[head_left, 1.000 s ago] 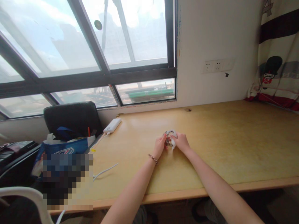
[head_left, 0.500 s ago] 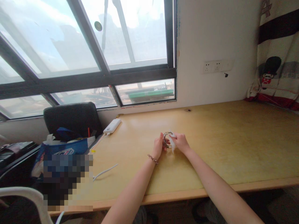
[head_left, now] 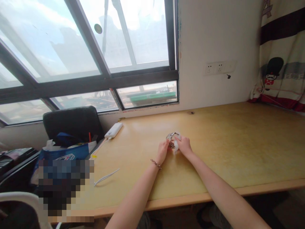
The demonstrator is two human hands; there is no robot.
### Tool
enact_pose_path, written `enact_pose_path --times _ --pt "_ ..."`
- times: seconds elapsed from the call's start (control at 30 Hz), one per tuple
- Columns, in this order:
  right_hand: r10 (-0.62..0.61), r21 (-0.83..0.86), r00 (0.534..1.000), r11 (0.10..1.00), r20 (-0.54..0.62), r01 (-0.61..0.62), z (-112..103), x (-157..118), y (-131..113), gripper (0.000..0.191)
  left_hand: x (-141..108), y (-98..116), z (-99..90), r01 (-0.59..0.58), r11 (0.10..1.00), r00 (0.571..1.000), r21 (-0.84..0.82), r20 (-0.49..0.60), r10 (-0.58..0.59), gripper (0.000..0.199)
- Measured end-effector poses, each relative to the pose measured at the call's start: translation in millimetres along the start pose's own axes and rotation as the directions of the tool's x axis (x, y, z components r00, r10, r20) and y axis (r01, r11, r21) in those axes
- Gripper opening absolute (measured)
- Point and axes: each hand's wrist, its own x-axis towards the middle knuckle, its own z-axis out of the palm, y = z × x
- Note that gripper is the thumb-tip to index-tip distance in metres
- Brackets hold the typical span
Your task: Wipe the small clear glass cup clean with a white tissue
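My left hand (head_left: 163, 149), with a beaded bracelet on its wrist, closes its fingers on the left side of a ring-shaped silvery and dark thing (head_left: 172, 146). This ring looks like a loose coil, but it is too small to name its kind. On its right side is a thin, crumpled white piece (head_left: 176, 143), tissue or plastic, I cannot tell which. My right hand (head_left: 184, 144) pinches that white piece against the ring, thumb on top. Both hands are close together above the middle of the table, and the fingers behind the ring are partly hidden.
On the yellowish wooden table (head_left: 228, 146), a white power bank (head_left: 113, 130) with a cable plugged in lies at the back left. A loose white cable (head_left: 107, 176) lies nearer me. Left of the table stand a black chair (head_left: 71, 122) and a blue bag (head_left: 64, 154).
The ring has turned and tilted slightly in my hands, so its upper edge shows more. My left fingers have shifted lower on it. The white piece stays at its right side.
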Motion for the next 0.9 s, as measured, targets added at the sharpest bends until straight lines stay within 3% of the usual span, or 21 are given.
enact_pose_path --times 0.1,0.23,0.43,0.63,0.77,0.9 --pt "0.095 0.008 0.995 0.995 -0.037 -0.095 3.5 2.0 3.7 0.040 -3.4 7.4 5.7 -0.070 0.996 0.996 0.049 0.064 0.067 0.049" --pt "0.176 0.042 0.984 0.984 -0.011 -0.176 8.2 0.8 7.1 0.051 -5.6 15.6 10.0 -0.104 0.994 0.992 0.018 0.075 0.102 0.047" --pt "0.100 0.025 0.995 0.995 -0.010 -0.100 6.0 -0.8 4.4 0.055 1.0 10.2 1.0 -0.084 0.993 0.996 -0.083 0.029 0.087 0.041" --pt "0.026 0.092 1.000 0.995 0.005 -0.026 -0.6 -1.6 -1.6 0.041 3.2 4.5 -5.0 0.050 0.988 0.997 -0.147 -0.046 -0.057 0.050" --pt "0.008 0.042 1.000 0.999 0.008 -0.008 0.0 -0.3 0.5 0.027 2.9 3.4 -4.9 0.084 0.982 0.995 -0.168 -0.037 -0.092 0.054" --pt "0.008 0.045 0.999 0.999 0.033 -0.010 2.2 0.3 3.5 0.025 3.7 0.8 -4.9 0.100 0.978 0.993 -0.181 -0.037 -0.108 0.056"
